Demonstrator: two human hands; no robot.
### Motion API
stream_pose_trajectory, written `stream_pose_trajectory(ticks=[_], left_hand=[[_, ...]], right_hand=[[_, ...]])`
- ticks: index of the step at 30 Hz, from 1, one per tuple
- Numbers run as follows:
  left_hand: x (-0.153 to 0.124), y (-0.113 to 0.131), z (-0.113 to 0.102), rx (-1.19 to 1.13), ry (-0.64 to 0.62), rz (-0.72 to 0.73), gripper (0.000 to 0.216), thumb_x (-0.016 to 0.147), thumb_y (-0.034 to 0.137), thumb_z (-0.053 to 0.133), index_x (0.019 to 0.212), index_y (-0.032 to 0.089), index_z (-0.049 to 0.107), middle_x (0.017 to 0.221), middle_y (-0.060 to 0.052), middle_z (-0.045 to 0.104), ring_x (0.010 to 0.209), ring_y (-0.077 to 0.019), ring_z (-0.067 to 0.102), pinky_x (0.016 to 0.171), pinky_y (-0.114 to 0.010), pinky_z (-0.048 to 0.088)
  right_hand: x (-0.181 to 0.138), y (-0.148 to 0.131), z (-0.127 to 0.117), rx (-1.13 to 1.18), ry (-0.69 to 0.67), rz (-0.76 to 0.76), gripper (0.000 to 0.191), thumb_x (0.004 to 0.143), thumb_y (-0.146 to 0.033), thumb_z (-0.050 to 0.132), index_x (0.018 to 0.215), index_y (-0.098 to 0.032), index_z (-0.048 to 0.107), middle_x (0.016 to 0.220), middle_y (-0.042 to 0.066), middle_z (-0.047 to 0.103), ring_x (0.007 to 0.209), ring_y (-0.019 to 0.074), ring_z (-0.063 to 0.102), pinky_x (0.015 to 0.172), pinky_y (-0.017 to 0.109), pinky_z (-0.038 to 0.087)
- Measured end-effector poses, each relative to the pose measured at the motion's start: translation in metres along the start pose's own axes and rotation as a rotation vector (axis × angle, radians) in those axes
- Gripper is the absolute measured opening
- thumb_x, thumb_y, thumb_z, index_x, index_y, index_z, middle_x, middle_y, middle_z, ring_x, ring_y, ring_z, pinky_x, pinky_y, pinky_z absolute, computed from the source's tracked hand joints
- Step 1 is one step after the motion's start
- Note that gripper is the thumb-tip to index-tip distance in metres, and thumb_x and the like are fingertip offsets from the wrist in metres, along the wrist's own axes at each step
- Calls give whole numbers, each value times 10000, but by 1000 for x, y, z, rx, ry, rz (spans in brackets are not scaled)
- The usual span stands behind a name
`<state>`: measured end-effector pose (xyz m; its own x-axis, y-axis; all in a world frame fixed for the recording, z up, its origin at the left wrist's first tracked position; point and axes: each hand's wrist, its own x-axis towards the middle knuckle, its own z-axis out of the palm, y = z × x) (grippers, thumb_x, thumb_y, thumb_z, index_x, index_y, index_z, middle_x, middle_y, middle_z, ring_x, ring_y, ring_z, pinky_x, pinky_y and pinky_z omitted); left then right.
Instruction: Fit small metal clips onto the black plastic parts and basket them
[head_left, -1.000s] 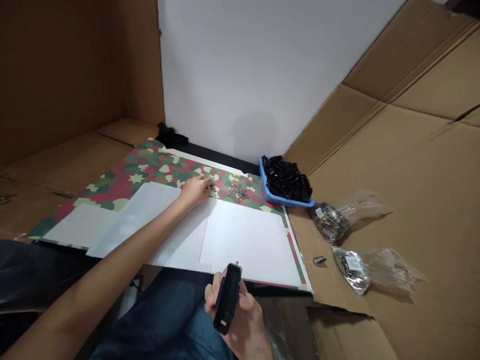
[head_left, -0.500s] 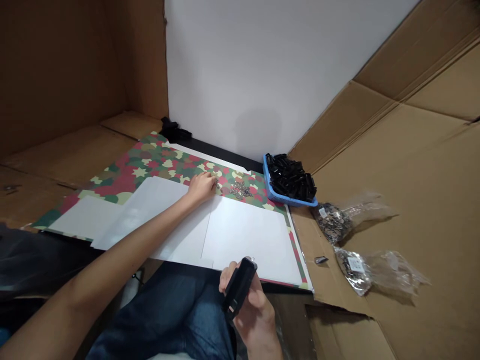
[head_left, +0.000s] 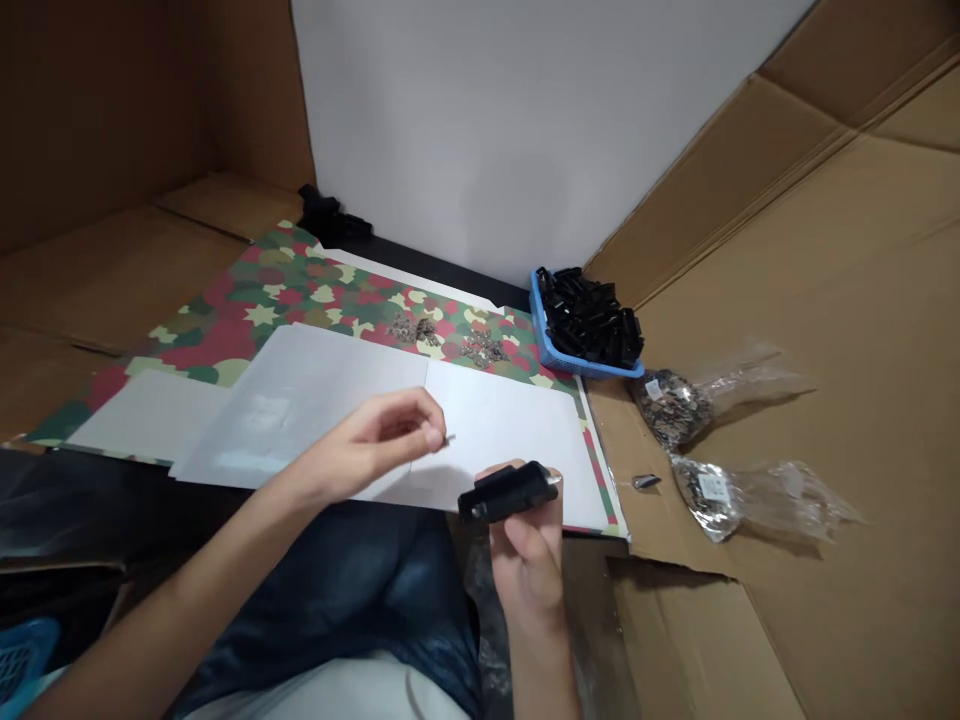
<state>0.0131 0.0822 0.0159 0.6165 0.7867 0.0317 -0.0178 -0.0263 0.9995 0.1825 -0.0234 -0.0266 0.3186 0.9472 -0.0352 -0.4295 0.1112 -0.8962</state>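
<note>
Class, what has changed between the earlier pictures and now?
The left hand has moved back off the camouflage mat over the white sheets, pinching a small metal piece. The right hand turned its black plastic piece sideways. The blue basket and bagged metal parts stayed put.

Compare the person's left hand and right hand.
The left hand pinches a tiny metal piece at its fingertips, while the right hand wraps around a much larger black rectangular part. The left hand is over the white sheet, the right hand at its lower edge. Both are bare, each holding one item.
</note>
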Motion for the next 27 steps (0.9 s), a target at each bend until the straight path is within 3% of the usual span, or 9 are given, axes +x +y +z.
stream_pose_trajectory(ticks=[6, 10, 15, 20, 24, 27], left_hand=[[-34, -3, 13, -247, -105, -89, 178, 869, 337, 594, 842, 173, 657, 704, -2, 503, 649, -118, 416, 598, -234, 335], [-35, -13, 14, -318, -110, -150, 159, 868, 329, 610, 851, 173, 631, 682, 25, 451, 640, -102, 376, 590, -215, 300], [-37, -23, 20, -379, -59, -153, 158, 857, 323, 643, 884, 185, 570, 664, 54, 451, 615, -84, 369, 585, -202, 287], [-40, -29, 28, -461, -35, -149, 198, 843, 354, 665, 912, 194, 571, 709, 46, 467, 671, -94, 409, 645, -209, 317], [-40, -35, 40, -732, -120, -149, 320, 826, 463, 641, 951, 168, 645, 854, -40, 572, 829, -167, 500, 768, -277, 368], [-40, -36, 51, -880, -92, -152, 331, 782, 464, 683, 892, 153, 678, 800, -49, 573, 776, -171, 510, 737, -280, 377]], right_hand=[[-4, -2, 15, -190, -118, -295, 241, 771, -198, 601, 983, -292, 539, 958, 18, 602, 850, 187, 550, 708, 335, 443], [-10, -2, 16, -317, -165, -347, 296, 794, -172, 592, 1047, -315, 534, 1004, 23, 585, 965, 205, 532, 788, 372, 440], [-12, -2, 20, -418, -186, -404, 317, 798, -165, 587, 1070, -318, 530, 986, 23, 590, 968, 207, 548, 823, 393, 452], [-12, 3, 27, -350, -114, -417, 286, 795, -191, 598, 1044, -324, 556, 966, 29, 607, 932, 211, 569, 793, 393, 477], [-15, 8, 33, -179, -62, -355, 245, 794, -250, 630, 1010, -349, 565, 958, 24, 603, 910, 214, 567, 745, 380, 496], [-16, 10, 38, -129, -14, -337, 232, 785, -294, 654, 986, -356, 556, 949, 17, 602, 905, 220, 572, 719, 378, 501]])
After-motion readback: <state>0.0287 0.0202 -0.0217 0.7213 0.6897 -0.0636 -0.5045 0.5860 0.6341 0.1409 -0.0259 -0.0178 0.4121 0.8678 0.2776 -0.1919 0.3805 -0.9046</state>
